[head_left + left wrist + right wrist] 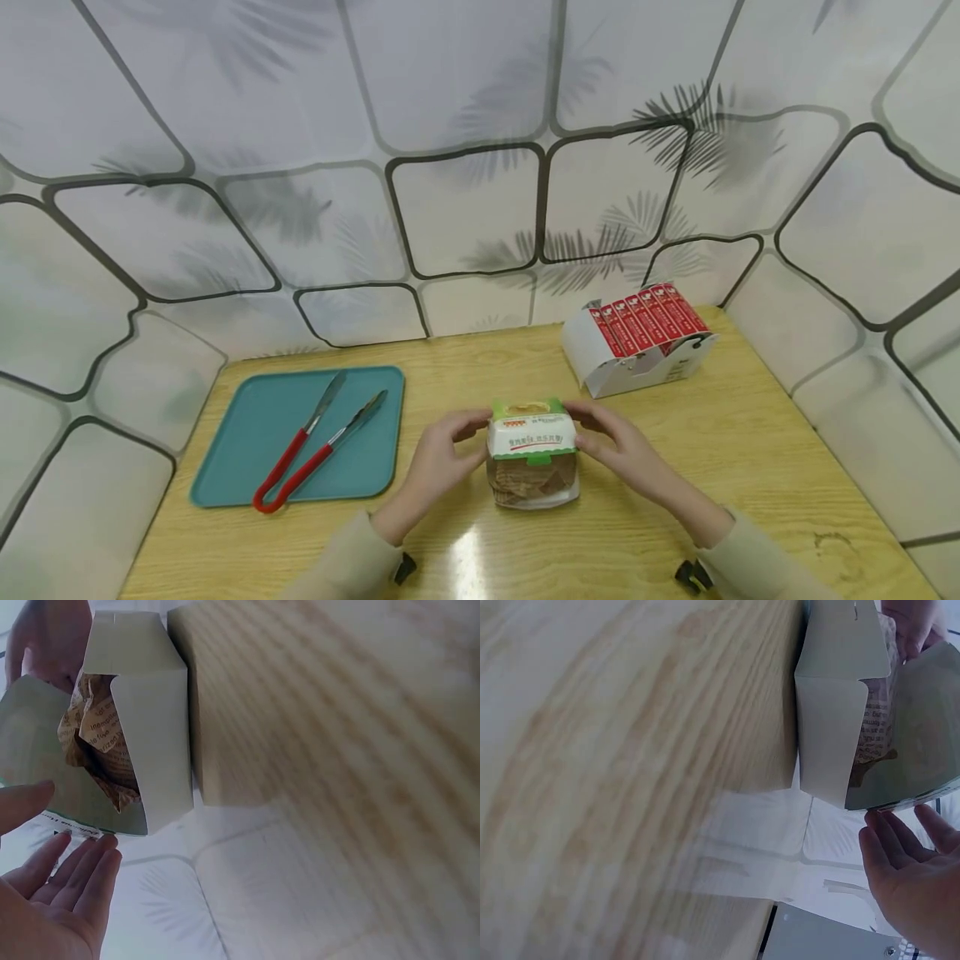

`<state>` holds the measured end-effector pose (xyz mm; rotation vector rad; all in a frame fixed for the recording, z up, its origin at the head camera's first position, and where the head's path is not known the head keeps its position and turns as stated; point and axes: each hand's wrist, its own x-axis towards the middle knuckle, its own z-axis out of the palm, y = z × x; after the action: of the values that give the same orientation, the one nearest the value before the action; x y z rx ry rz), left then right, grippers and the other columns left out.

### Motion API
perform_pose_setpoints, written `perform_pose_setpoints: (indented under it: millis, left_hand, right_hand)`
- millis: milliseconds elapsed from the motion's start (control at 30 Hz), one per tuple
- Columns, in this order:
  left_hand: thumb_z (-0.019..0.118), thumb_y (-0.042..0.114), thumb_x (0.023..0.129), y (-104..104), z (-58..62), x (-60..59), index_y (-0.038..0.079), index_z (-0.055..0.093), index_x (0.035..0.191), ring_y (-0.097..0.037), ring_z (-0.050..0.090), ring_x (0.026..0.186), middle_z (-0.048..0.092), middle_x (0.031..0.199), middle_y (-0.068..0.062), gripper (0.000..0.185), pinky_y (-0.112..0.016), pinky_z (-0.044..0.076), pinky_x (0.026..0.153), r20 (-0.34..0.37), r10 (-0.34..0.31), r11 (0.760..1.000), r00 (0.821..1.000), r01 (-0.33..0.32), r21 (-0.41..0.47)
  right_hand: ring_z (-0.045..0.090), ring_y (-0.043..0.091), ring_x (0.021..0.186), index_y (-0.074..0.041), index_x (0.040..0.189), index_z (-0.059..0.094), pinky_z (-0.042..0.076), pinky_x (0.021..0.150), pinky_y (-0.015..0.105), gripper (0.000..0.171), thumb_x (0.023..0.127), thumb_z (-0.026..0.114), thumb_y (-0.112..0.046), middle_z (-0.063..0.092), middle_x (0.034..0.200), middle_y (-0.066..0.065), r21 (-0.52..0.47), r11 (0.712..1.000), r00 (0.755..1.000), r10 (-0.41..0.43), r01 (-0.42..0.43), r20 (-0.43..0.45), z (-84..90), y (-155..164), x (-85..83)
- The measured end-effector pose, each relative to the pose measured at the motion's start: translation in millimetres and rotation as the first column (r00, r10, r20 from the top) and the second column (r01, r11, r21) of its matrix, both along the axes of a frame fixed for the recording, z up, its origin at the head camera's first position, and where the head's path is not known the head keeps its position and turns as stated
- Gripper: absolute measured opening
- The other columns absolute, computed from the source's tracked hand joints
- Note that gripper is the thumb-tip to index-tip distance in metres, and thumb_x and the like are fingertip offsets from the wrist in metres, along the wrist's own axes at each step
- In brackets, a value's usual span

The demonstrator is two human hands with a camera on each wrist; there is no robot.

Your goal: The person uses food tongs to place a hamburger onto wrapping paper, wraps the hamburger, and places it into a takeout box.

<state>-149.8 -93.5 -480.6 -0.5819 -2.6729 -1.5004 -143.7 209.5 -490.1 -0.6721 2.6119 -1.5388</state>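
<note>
A burger box (532,446) stands on the table between my two hands, its white-and-green printed lid raised at the front. Inside lies a burger wrapped in brown printed paper (105,742). My left hand (442,454) holds the lid's left side, thumb toward the front and fingers toward the back. At the lid's right side my right hand (618,450) holds it in a similar way. In the right wrist view, the fingertips touch the outer edge of the lid (926,735). The white base (832,727) rests on the wood.
On the left lies a teal tray (225,467) with red-handled metal tongs (300,475) on it, the handle end overhanging its front edge. A white carton (645,375) with several red packs stands at the back right. Patterned curtain-like walls (472,217) border the wooden table (480,358).
</note>
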Motion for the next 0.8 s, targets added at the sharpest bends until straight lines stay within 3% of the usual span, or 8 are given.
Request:
perform_pose_setpoints:
  millis: [233,467,667,800]
  left_hand:
    - [0.083,-0.008,0.084,-2,-4.9,11.1,-0.001,0.068,0.134,-0.033,0.072,0.121,0.073,0.134,-0.017,0.053,-0.043,0.062,0.103,-0.072,-0.031,0.998,0.997,0.027,-0.055]
    - [0.084,-0.011,0.08,-2,-7.0,19.4,-0.001,0.068,0.134,-0.031,0.071,0.122,0.072,0.135,-0.016,0.057,-0.041,0.063,0.103,-0.132,-0.045,0.995,0.99,0.032,-0.099]
    - [0.078,-0.014,0.082,-4,-9.2,26.5,-0.001,0.065,0.138,-0.033,0.068,0.129,0.07,0.139,-0.016,0.059,-0.047,0.059,0.108,-0.156,-0.061,0.986,0.986,0.035,-0.166]
    - [0.071,-0.01,0.08,-7,-9.8,32.1,0.0,0.06,0.144,-0.038,0.06,0.139,0.062,0.149,-0.018,0.066,-0.056,0.053,0.114,-0.131,-0.112,0.979,0.985,0.087,-0.185]
  right_hand:
    - [0.056,0.029,0.141,-0.008,0.157,0.05,0.054,0.114,0.047,0.071,0.094,0.082,-0.021,0.057,0.156,0.013,0.127,0.992,0.994,0.026,-0.013,-0.104,-1.5,1,10.3]
    - [0.048,0.047,0.145,-0.017,0.157,0.05,0.046,0.111,0.074,0.088,0.081,0.093,-0.023,0.049,0.16,0.02,0.186,0.982,0.989,0.065,-0.04,-0.132,-8.2,1,17.7]
    - [0.049,0.042,0.146,-0.019,0.155,0.053,0.049,0.112,0.067,0.091,0.075,0.096,-0.011,0.049,0.16,0.016,0.244,0.969,0.98,0.082,-0.036,-0.18,-10.7,1,21.8]
    - [0.05,0.041,0.146,-0.017,0.154,0.053,0.051,0.111,0.064,0.093,0.073,0.097,-0.008,0.048,0.161,0.016,0.275,0.961,0.974,0.091,-0.031,-0.21,-10.9,1,23.9]
